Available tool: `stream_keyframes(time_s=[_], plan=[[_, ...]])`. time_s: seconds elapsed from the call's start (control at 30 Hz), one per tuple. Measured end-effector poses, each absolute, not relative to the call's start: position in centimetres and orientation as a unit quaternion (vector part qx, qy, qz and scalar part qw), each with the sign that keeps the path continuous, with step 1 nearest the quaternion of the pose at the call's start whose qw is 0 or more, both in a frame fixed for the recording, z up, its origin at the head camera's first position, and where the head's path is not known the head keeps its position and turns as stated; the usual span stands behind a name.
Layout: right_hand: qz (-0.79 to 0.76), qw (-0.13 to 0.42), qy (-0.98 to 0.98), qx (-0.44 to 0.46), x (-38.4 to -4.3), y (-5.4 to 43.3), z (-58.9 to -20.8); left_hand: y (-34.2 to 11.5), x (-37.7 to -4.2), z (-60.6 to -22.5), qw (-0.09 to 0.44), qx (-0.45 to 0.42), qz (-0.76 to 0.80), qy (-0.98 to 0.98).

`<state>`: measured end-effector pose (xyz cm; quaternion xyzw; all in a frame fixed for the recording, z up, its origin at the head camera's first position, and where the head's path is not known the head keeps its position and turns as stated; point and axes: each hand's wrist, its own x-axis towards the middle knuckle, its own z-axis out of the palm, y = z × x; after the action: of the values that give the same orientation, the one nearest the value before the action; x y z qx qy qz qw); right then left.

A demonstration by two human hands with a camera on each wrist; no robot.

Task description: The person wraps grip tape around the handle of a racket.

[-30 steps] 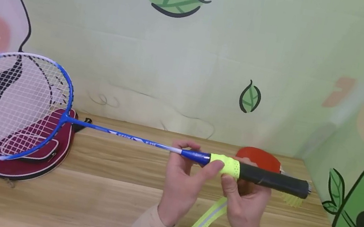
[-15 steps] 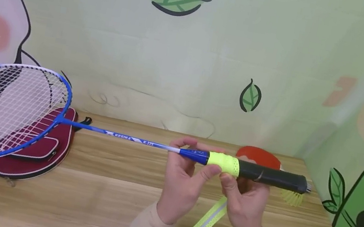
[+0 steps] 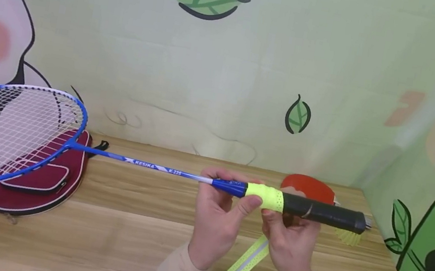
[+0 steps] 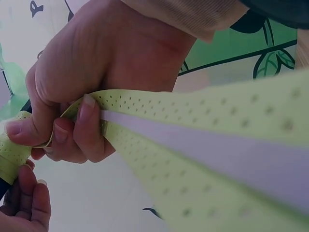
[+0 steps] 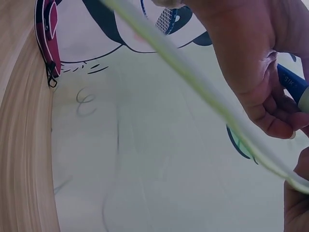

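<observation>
Wooden tabletop (image 3: 125,245) below, hands (image 3: 214,226) (image 3: 291,246) curled round racket handle (image 3: 323,213), yellow tape (image 3: 246,261) pinched in the right.

The badminton racket (image 3: 152,166) is showing a blue-and-white frame (image 3: 86,119), a white lattice of strings (image 3: 33,124) and a white-lettered blue shaft (image 3: 110,155), while its handle (image 3: 323,212) is standing out in plain black. The overgrip tape (image 3: 244,262) is glowing neon yellow, dotted on both sides of a pale grey stripe. The racket bag (image 3: 47,180) is displaying white-piped maroon, the table (image 3: 131,236) is running in tan wood grain, and the pale-green backdrop (image 3: 228,70) is bearing black-edged green leaves (image 3: 209,1).
</observation>
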<state>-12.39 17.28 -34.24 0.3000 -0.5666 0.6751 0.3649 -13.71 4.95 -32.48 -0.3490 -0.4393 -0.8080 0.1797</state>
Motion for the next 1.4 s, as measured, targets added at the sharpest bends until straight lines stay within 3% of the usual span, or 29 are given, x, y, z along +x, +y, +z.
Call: stream_keyframes(time_s=[0.77,1.03,1.4], plan=[[0.697,0.357,-0.538,0.314,-12.16,16.34,-34.37,4.56,-13.51,-32.32,0.177,-0.239,-0.827,-0.477],[0.688,0.368,-0.56,0.278,-11.98,16.38,-34.49,4.51,-13.55,-32.24,0.161,-0.302,-0.819,-0.46],[0.695,0.368,-0.529,0.32,-12.45,16.34,-34.26,4.4,-13.67,-32.14,0.175,-0.314,-0.818,-0.45]])
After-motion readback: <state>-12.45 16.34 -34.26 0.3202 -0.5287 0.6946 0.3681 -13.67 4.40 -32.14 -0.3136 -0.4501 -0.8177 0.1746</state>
